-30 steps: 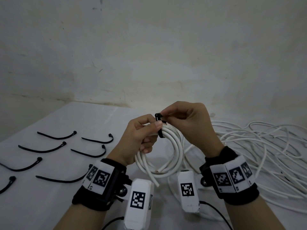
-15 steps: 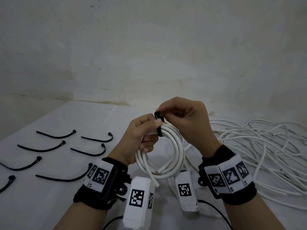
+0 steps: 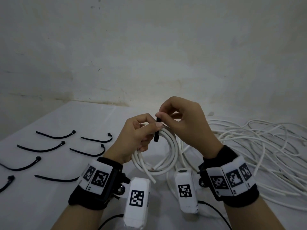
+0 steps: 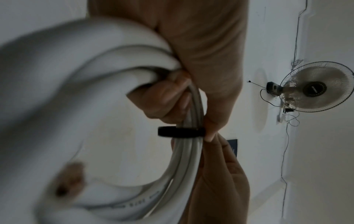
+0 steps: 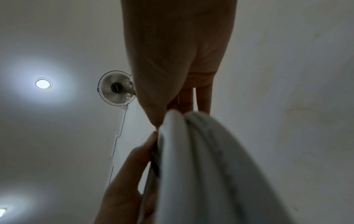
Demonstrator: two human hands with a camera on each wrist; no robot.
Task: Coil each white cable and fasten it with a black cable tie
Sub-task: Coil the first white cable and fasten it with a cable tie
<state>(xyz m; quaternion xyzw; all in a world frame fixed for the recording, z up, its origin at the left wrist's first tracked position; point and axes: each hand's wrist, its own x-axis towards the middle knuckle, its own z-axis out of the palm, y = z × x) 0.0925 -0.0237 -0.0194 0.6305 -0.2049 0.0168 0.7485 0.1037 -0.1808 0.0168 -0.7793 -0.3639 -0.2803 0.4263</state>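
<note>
Since a second ago, the right hand (image 3: 184,123) has lifted slightly, drawing the top end of the black cable tie (image 3: 156,130) up above the coil, and the camera has tipped a little so the hands sit marginally higher.

From the head view, both hands are held together above a white table (image 3: 54,193). The left hand (image 3: 137,138) grips the coiled white cable (image 3: 167,156) at its upper left, fingers curled round the bundled loops and thumb pressing the tie against them. The right hand pinches the tie's upper end between thumb and forefinger. The tie stands nearly upright across the top of the coil. One cut end of the cable hangs below the coil, near the left wrist camera. Seven spare black ties (image 3: 56,136) lie in rows on the table to the left. A loose tangle of white cable (image 3: 259,146) is spread over the table to the right.

From the left wrist view, the left hand's fingers (image 4: 168,98) are clamped round the coil's strands (image 4: 184,159). The black tie (image 4: 180,131) bands straight across them, with the thumb tip touching its end. The right hand's fingers meet it from below. A wall fan (image 4: 316,89) hangs in the background.

From the right wrist view, the coil (image 5: 206,166) fills the lower right, blurred. A sliver of the black tie (image 5: 155,163) shows along its left edge. The fan (image 5: 116,88) and a round ceiling light (image 5: 43,83) show behind.
</note>
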